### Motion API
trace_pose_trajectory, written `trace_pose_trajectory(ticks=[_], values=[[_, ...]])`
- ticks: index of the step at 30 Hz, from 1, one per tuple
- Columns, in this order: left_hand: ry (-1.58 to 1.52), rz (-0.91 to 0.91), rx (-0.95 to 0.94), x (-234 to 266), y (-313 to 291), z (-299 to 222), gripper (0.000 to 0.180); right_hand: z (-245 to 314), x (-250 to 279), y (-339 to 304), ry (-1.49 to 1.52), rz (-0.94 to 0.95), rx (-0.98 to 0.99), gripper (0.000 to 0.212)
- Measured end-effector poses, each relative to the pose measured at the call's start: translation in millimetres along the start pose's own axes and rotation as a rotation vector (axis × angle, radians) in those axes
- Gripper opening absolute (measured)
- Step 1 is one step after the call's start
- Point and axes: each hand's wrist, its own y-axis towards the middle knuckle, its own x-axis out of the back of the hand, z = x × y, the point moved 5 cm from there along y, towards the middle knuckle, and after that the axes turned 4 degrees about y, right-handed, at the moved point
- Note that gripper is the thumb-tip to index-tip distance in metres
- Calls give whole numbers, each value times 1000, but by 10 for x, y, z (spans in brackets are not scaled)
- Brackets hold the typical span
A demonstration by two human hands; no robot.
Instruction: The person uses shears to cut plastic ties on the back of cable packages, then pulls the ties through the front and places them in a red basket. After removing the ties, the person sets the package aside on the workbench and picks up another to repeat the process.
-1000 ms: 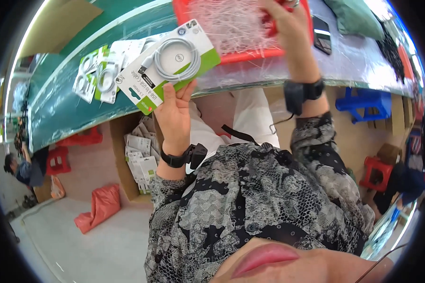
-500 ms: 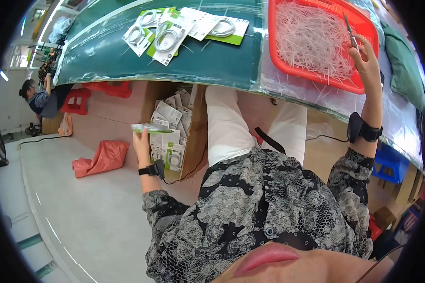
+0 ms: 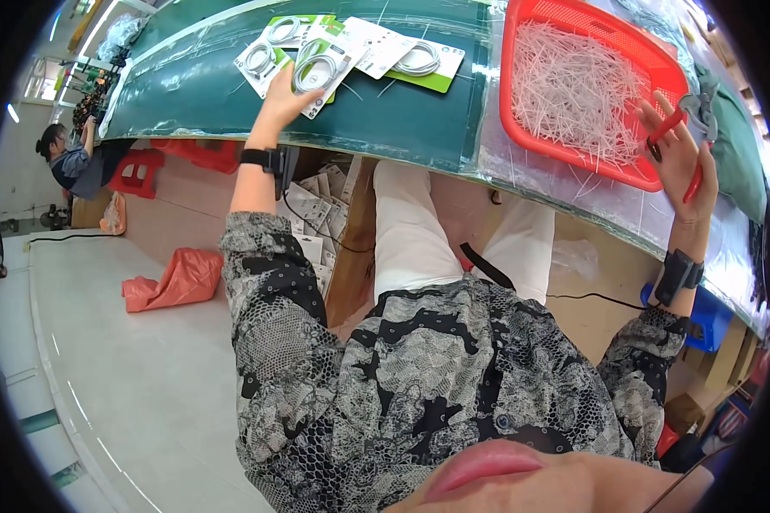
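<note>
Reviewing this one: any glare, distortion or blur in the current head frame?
Head view: green tabletop edge bows; head view: glare whitens the far-right plastic cover; head view: packaged cables and red-handled hand tool look fairly sharp.

Left of the red basket point(image 3: 607, 173), a white-and-green cable card point(image 3: 316, 73) lies face up at a slant, a coil of whitish cable showing on its front. At the basket's right side, a hand tool point(image 3: 669, 126) with red handles and a grey head is held, its handles spread apart.
</note>
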Motion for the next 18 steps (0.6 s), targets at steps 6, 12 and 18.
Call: trace_pose_trajectory(ticks=[6, 12, 18], values=[[-12, 459, 210, -81, 327, -64, 75, 34, 404, -93, -280, -128, 6, 73], [-312, 307, 380, 147, 267, -170, 52, -102, -52, -166, -84, 54, -1, 72], [-1636, 103, 476, 343, -74, -1187, 45, -200, -212, -359, -300, -39, -84, 64]])
